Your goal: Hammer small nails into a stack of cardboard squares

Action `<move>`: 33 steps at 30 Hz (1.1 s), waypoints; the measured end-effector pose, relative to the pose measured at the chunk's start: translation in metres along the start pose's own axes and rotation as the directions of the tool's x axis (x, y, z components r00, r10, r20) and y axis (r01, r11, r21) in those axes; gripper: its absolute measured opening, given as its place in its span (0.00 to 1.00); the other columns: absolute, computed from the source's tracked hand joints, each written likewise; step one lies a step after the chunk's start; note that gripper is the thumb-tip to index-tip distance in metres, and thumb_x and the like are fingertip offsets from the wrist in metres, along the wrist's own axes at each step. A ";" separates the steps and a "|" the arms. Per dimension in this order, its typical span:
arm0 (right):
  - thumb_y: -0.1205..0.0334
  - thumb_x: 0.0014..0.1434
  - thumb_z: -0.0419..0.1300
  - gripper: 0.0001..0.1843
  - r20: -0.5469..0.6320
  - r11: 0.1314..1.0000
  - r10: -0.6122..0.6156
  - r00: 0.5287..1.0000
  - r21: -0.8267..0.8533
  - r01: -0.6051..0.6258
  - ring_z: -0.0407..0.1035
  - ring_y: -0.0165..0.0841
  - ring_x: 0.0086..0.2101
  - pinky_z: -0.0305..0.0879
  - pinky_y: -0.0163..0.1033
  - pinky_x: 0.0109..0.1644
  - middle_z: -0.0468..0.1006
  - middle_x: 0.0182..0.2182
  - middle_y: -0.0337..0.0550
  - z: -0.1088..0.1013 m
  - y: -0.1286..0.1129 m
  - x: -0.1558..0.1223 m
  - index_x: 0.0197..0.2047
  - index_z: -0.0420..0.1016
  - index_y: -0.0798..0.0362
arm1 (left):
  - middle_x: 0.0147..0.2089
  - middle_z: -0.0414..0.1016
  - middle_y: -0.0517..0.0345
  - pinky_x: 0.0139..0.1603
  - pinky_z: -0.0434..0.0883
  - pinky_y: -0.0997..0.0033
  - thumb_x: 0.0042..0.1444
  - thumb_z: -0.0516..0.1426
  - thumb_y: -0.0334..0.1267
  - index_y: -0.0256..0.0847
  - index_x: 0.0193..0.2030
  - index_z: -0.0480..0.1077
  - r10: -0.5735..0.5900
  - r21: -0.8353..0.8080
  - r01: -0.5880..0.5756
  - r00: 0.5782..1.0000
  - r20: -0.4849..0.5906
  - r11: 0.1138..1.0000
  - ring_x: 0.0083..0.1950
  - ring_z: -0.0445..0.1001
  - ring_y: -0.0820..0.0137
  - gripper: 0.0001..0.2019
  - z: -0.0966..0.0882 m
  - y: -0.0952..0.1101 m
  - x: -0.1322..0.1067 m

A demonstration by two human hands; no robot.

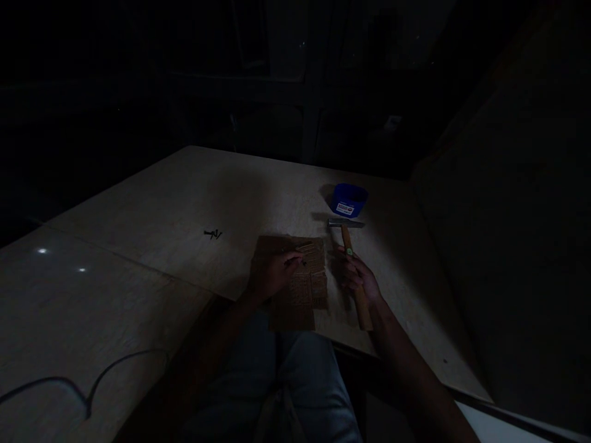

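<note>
My right hand (361, 278) is wrapped around the wooden handle of a hammer (363, 311), whose metal head points away from me over the table. Over a piece of brown cardboard (308, 286) with torn, ridged patches, my left hand (278, 271) has its fingertips pinched together. A small dark thing, apparently a screw or nail (303, 263), shows at those fingertips, close to the cardboard; in the dim light its exact kind is unclear. Farther left, several small dark screws or nails (213, 234) lie in a loose pile.
Beyond the hammer head stands a blue plastic container (349, 200) with a white label. The pale wooden table (157, 203) has a seam on its left side. A dark cable (87, 400) curves across the lower left. A dark panel (503, 215) borders the right side.
</note>
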State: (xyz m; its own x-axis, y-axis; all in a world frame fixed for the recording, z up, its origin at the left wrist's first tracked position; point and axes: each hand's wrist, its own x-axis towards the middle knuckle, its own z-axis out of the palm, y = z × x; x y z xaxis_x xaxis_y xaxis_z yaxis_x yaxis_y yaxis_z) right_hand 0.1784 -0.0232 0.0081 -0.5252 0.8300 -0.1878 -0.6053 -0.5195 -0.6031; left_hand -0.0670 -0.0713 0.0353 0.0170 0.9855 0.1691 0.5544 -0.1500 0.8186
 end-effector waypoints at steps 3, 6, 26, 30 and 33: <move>0.63 0.55 0.70 0.20 -0.026 1.000 -0.010 1.000 0.014 0.010 0.48 0.17 0.11 0.52 0.22 0.11 0.61 0.18 0.21 0.001 0.000 0.001 0.50 0.73 0.50 | 0.47 0.83 0.58 0.53 0.75 0.67 0.64 0.54 0.37 0.46 0.48 0.79 0.023 0.044 -0.025 0.999 0.046 0.999 0.48 0.80 0.66 0.13 0.001 -0.003 0.001; 0.63 0.55 0.70 0.19 -0.039 1.000 -0.016 0.999 0.008 0.016 0.47 0.18 0.11 0.52 0.22 0.11 0.61 0.18 0.22 -0.001 0.000 0.002 0.49 0.73 0.50 | 0.48 0.83 0.57 0.53 0.75 0.65 0.65 0.54 0.39 0.45 0.50 0.79 0.016 0.074 -0.022 0.997 0.075 0.997 0.49 0.80 0.64 0.13 0.001 -0.007 0.001; 0.63 0.55 0.70 0.20 -0.059 0.999 0.018 0.998 -0.049 -0.021 0.47 0.17 0.12 0.51 0.22 0.11 0.62 0.19 0.23 -0.003 0.003 0.005 0.50 0.73 0.51 | 0.49 0.83 0.60 0.54 0.76 0.67 0.64 0.56 0.39 0.48 0.48 0.80 0.012 0.023 -0.013 0.998 0.067 1.000 0.50 0.81 0.65 0.11 0.007 -0.012 -0.004; 0.63 0.55 0.70 0.20 -0.049 0.998 0.020 0.999 -0.061 -0.023 0.47 0.18 0.12 0.51 0.22 0.11 0.61 0.19 0.23 -0.002 0.004 0.006 0.51 0.73 0.50 | 0.51 0.82 0.59 0.58 0.75 0.65 0.64 0.57 0.38 0.48 0.50 0.79 -0.006 0.038 0.004 0.999 0.034 0.999 0.53 0.80 0.65 0.12 0.007 -0.010 -0.005; 0.63 0.55 0.70 0.20 -0.050 0.998 0.017 0.999 -0.064 -0.020 0.47 0.18 0.12 0.51 0.22 0.10 0.60 0.18 0.22 -0.002 0.005 0.006 0.51 0.74 0.50 | 0.53 0.81 0.58 0.59 0.74 0.64 0.63 0.58 0.39 0.47 0.53 0.78 -0.016 0.022 0.016 1.000 0.006 1.000 0.54 0.79 0.65 0.13 0.010 -0.014 -0.005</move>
State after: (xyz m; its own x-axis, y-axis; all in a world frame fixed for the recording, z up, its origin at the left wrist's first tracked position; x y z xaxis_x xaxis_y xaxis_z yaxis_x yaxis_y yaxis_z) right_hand 0.1732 -0.0203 0.0024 -0.5047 0.8302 -0.2367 -0.5549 -0.5220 -0.6477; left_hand -0.0663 -0.0732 0.0177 0.0127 0.9882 0.1526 0.5731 -0.1323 0.8087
